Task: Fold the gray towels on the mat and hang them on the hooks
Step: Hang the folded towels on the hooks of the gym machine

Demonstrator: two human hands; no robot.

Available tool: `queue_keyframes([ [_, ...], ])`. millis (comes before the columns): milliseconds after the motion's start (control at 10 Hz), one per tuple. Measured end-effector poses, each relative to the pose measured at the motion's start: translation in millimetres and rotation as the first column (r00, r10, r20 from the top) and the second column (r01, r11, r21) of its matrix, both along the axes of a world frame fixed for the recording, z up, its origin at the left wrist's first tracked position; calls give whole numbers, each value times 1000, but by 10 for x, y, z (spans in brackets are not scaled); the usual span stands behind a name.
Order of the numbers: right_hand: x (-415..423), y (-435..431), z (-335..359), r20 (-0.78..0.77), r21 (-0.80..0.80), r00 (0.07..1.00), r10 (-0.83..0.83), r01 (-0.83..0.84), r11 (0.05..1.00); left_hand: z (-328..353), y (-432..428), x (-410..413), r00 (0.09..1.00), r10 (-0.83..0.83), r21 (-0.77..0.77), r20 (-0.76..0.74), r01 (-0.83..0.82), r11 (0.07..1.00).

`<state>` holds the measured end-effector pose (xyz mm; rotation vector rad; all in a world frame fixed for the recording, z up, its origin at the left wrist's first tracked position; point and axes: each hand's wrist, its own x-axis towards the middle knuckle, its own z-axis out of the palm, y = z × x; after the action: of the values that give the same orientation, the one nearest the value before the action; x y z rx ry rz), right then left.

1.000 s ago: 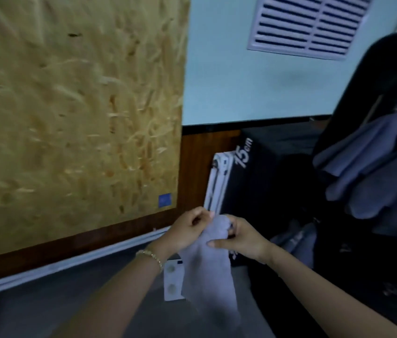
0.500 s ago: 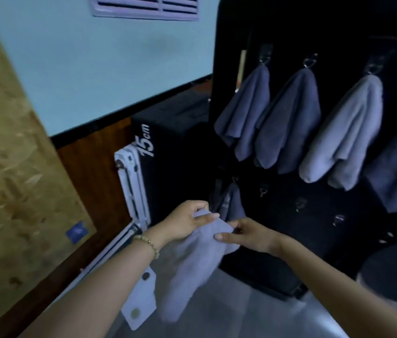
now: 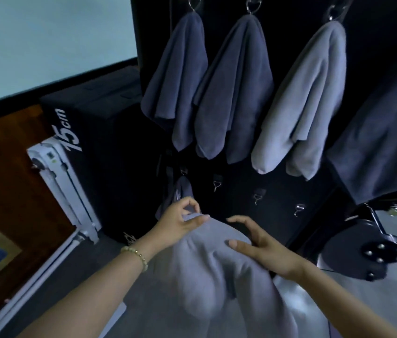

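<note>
A light gray towel (image 3: 207, 272) hangs bunched between my hands in front of a black hook board (image 3: 287, 186). My left hand (image 3: 180, 222) pinches the towel's top edge, thumb and forefinger closed on a fold. My right hand (image 3: 260, 247) rests on the towel's right side, fingers spread and lightly curved. Three towels hang from the top hooks: two dark gray towels (image 3: 178, 76) (image 3: 235, 89) and a paler one (image 3: 307, 98). A fourth dark towel (image 3: 382, 123) hangs at the right edge. Bare hooks (image 3: 217, 184) (image 3: 257, 198) (image 3: 298, 209) sit just beyond my hands.
A black box marked "15cm" (image 3: 90, 142) stands left of the board, with a white folded frame (image 3: 63, 189) leaning against it. A black stand with a bolted disc (image 3: 368, 242) juts in from the right. Gray floor (image 3: 95, 272) lies below.
My view swung right and closer to the hook board. The towel rose toward the lower hooks, and my right hand loosened from pinching its edge to resting spread on it.
</note>
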<state>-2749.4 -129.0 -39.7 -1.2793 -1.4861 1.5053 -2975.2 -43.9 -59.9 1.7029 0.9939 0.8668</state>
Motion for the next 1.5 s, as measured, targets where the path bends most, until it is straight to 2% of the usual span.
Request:
queue_keyframes([
  [100, 237, 310, -200, -1, 26, 1000, 6, -6, 1000, -182, 214, 115, 1000, 6, -1, 8, -6, 1000],
  [300, 528, 1059, -594, -127, -82, 992, -20, 9, 997, -376, 694, 251, 998, -14, 71, -59, 18, 997],
  [400, 585, 1376, -741, -60, -7, 998, 23, -23, 1000, -468, 923, 300, 985, -47, 137, -169, 70, 988],
  [500, 593, 1627, -876, 70, 174, 998, 9, -21, 985, -565, 1154, 368, 950, 36, 274, -310, 53, 960],
  [600, 589, 1818, -1044, 85, 349, 993, -85, 50, 936, -645, 1387, 459, 875, 162, 475, -456, 86, 876],
  [700, 558, 1995, -1203, 70, 411, 978, -198, 153, 899, -808, 1620, 619, 808, 281, 561, -518, 72, 825],
  [800, 524, 2112, -1444, 200, 475, 937, -287, 164, 865, -1043, 1756, 784, 817, 330, 615, -472, 37, 788],
  [900, 489, 2139, -1652, 137, 419, 946, -295, 214, 882, -1391, 1772, 839, 833, 376, 563, -405, -97, 820],
  [1000, 459, 2136, -1794, 272, 532, 886, -374, 186, 826, -1737, 1782, 877, 864, 418, 560, -282, -205, 803],
  [1100, 412, 2104, -1878, 381, 629, 795, -471, 150, 763, -1876, 1791, 988, 897, 426, 428, -117, -341, 837],
  [1200, 372, 2069, -1952, 419, 675, 734, -535, 143, 724, -2042, 1656, 1135, 892, 450, 318, -28, -419, 850],
  [1300, 329, 1995, -2012, 507, 742, 594, -624, 66, 667, -2116, 1521, 1090, 838, 522, 384, -161, -434, 815],
  [1400, 307, 1913, -2057, 536, 777, 477, -696, 42, 628, -2157, 1426, 954, 831, 435, 378, -347, -301, 875],
  [1500, 288, 1894, -2130, 531, 678, 630, -567, 85, 730, -2166, 1378, 1017, 928, 321, 226, -187, -278, 934],
])
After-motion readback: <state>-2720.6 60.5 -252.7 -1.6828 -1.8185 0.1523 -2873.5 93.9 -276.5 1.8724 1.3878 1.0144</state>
